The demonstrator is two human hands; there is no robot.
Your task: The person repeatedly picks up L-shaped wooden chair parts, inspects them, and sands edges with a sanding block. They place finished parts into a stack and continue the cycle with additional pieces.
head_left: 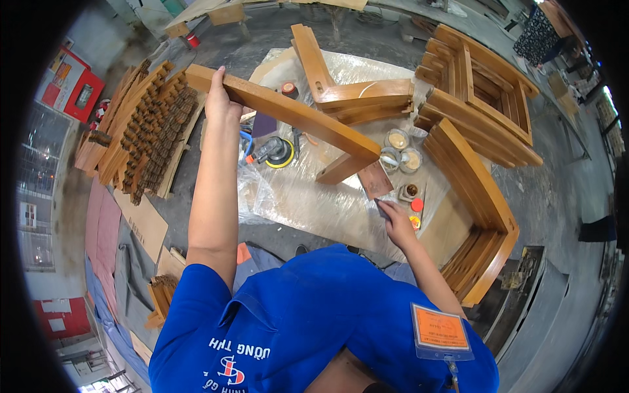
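Note:
My left hand (223,98) grips the far end of a long L-shaped varnished wooden frame part (295,118), holding it up over a plastic-covered work table (308,196). My right hand (395,221) rests low on the table beside a brown sheet of sandpaper (375,180), its fingers pinched on a small dark item near the sheet's corner. An orange lid (417,204) and a small open jar (410,191) lie just right of that hand.
An orbital sander (275,152) lies on the table's left part. Several tubs of filler (401,150) stand mid-table. More wooden frame parts (357,98) lie behind, stacked frames (478,85) to the right, a pallet of small wooden pieces (144,131) to the left.

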